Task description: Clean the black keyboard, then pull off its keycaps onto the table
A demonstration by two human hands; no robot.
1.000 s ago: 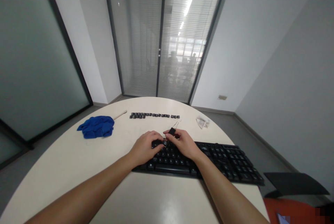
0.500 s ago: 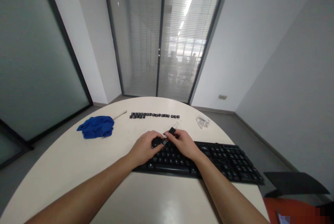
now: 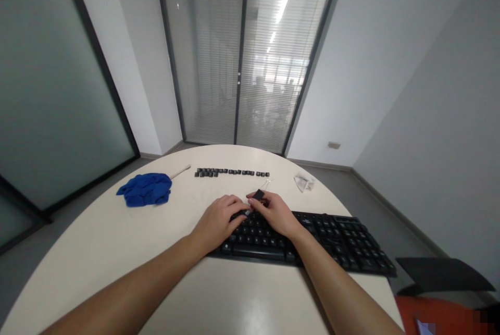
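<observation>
A black keyboard (image 3: 332, 236) lies across the table, with my forearms reaching to its left half. My right hand (image 3: 273, 212) pinches a keycap puller (image 3: 258, 195) with a black handle; thin wire loops stick out at its far end. Over the keyboard's upper left part, my left hand (image 3: 219, 220) has its thumb and fingers closed around a small dark keycap (image 3: 247, 213) by the puller's near end. The fingers hide most of this keycap and the keys below. Loose black keycaps (image 3: 234, 172) lie in rows beyond the keyboard.
A crumpled blue cloth (image 3: 146, 189) lies at the left, with a thin brush-like stick (image 3: 180, 172) beside it. A small clear plastic bag (image 3: 303, 183) rests at the right. The round table (image 3: 97, 257) has its curved edge around these; a chair (image 3: 445, 275) stands at lower right.
My left fingers have closed in more over the small keycap, covering more of it. The puller in my right hand has shifted very slightly. The loose keycaps and the keyboard stay put.
</observation>
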